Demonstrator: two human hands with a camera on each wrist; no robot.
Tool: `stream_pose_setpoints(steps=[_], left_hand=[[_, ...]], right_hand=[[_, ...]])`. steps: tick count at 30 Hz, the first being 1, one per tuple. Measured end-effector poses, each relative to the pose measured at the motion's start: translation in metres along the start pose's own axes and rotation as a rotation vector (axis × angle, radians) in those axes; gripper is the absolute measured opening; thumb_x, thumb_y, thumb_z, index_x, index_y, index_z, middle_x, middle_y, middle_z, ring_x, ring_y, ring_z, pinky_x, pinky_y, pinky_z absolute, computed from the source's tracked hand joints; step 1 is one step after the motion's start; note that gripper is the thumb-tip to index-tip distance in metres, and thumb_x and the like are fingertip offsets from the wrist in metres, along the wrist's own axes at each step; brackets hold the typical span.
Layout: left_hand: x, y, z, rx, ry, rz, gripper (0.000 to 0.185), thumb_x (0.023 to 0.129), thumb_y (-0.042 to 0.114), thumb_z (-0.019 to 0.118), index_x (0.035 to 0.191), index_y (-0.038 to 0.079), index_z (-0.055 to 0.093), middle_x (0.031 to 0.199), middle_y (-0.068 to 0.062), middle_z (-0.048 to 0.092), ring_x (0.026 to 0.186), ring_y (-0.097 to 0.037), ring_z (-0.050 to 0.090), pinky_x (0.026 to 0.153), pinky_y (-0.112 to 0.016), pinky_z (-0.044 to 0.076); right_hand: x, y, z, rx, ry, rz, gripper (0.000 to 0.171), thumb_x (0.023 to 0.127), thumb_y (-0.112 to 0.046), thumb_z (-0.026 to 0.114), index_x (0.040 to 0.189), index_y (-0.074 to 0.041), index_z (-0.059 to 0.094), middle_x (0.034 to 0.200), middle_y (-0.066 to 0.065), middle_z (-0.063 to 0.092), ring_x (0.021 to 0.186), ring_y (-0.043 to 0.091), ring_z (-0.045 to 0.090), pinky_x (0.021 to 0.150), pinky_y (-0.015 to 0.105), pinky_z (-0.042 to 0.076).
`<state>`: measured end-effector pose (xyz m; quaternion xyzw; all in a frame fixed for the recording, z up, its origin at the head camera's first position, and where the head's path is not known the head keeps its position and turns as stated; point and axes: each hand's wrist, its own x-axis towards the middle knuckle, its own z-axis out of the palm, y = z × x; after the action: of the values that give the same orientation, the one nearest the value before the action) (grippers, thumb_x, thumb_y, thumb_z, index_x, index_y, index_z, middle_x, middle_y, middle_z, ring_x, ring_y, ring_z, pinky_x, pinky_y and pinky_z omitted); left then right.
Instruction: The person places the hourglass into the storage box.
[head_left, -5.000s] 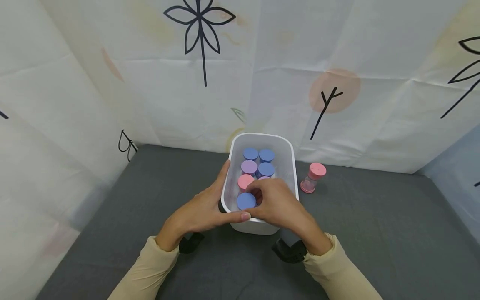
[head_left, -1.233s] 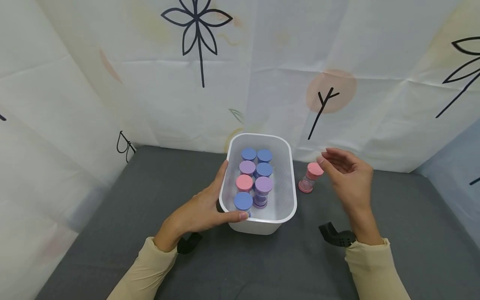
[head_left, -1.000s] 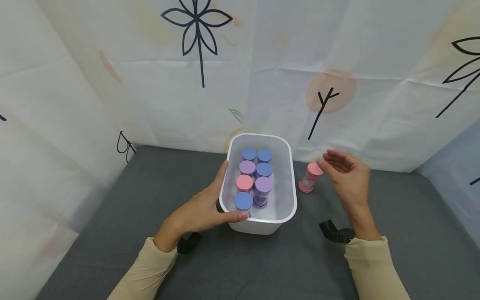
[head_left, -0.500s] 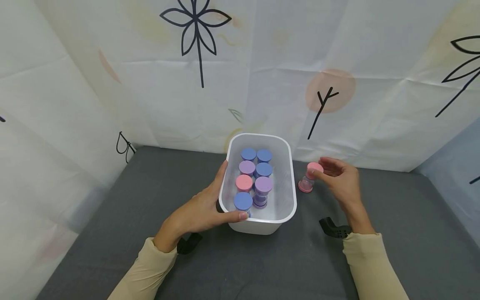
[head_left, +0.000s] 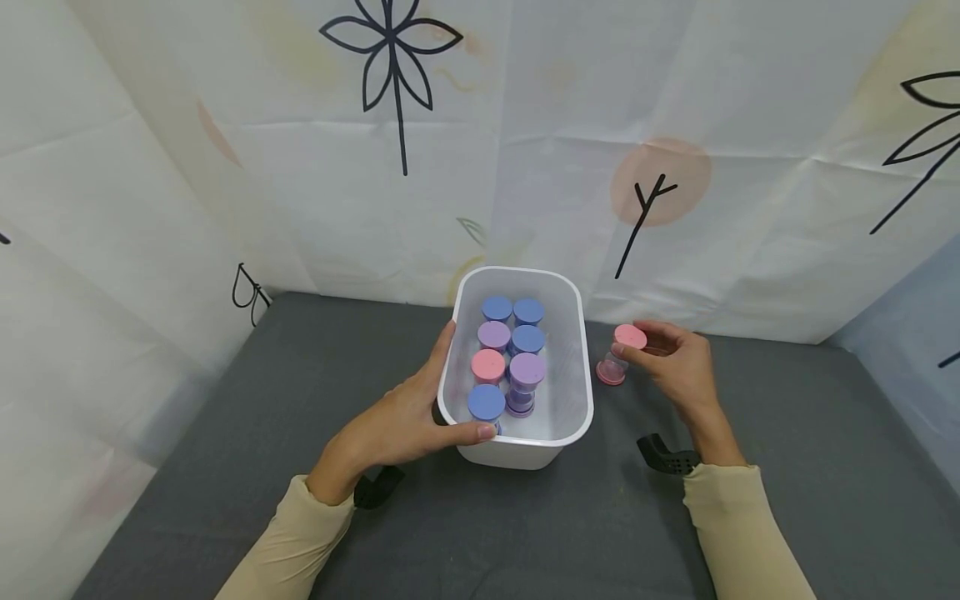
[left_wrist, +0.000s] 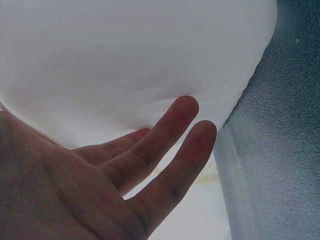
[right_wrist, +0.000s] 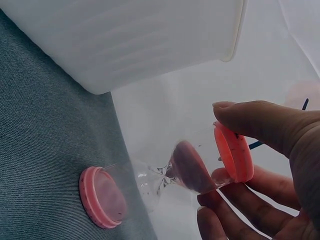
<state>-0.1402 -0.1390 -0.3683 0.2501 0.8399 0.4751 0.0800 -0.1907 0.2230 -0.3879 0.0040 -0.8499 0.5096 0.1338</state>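
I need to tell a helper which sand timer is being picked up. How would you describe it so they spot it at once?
Find the white tub on the grey mat. Just to its right, outside it, stands a pink sand timer, its top cap pinched by the right hand. It is the only timer not packed in the tub with the blue, purple and pink ones.

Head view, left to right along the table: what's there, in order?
Left hand → white bin holding the blue, purple and pink-capped sand timers → pink sand timer → right hand.
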Motion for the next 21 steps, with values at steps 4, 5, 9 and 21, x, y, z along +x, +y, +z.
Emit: stream_pose_setpoints(steps=[4, 5, 9, 21], left_hand=[[-0.0005, 0.0001, -0.0001, 0.005, 0.0, -0.006, 0.126, 0.079, 0.057, 0.083, 0.16, 0.043, -0.012, 0.166, 0.009, 0.019, 0.137, -0.015, 0.044, 0.106, -0.054, 0.038], [-0.0006, -0.0001, 0.0, 0.007, 0.001, -0.008, 0.126, 0.079, 0.057, 0.083, 0.16, 0.043, -0.012, 0.166, 0.009, 0.019, 0.136, -0.014, 0.044, 0.106, -0.054, 0.038], [-0.0003, -0.0009, 0.0002, -0.004, 0.001, 0.0, 0.125, 0.079, 0.055, 0.083, 0.159, 0.045, -0.013, 0.166, 0.009, 0.019, 0.136, -0.014, 0.045, 0.105, -0.053, 0.038], [-0.0001, -0.001, 0.0002, -0.001, 0.005, -0.004, 0.126, 0.079, 0.056, 0.083, 0.16, 0.043, -0.012, 0.165, 0.008, 0.02, 0.134, -0.014, 0.045, 0.105, -0.053, 0.039]], right_hand=[[0.0, 0.0005, -0.0003, -0.01, -0.004, 0.025, 0.055, 0.083, -0.015, 0.087, 0.13, 0.003, 0.066, 0.12, 0.022, 0.068, 0.088, -0.005, 0.062, 0.074, 0.012, 0.049], [0.0, 0.0005, -0.0004, -0.013, -0.005, 0.032, 0.055, 0.083, -0.015, 0.087, 0.13, 0.003, 0.066, 0.12, 0.021, 0.068, 0.088, -0.004, 0.062, 0.074, 0.012, 0.049], [0.0, 0.0009, -0.0006, -0.014, -0.003, 0.05, 0.056, 0.083, -0.017, 0.087, 0.131, 0.002, 0.066, 0.121, 0.021, 0.068, 0.089, -0.003, 0.062, 0.074, 0.013, 0.049], [-0.0001, 0.0045, 0.0012, -0.026, 0.006, 0.03, 0.052, 0.082, -0.019, 0.088, 0.125, 0.002, 0.069, 0.111, 0.012, 0.07, 0.088, -0.001, 0.064, 0.073, 0.015, 0.051]])
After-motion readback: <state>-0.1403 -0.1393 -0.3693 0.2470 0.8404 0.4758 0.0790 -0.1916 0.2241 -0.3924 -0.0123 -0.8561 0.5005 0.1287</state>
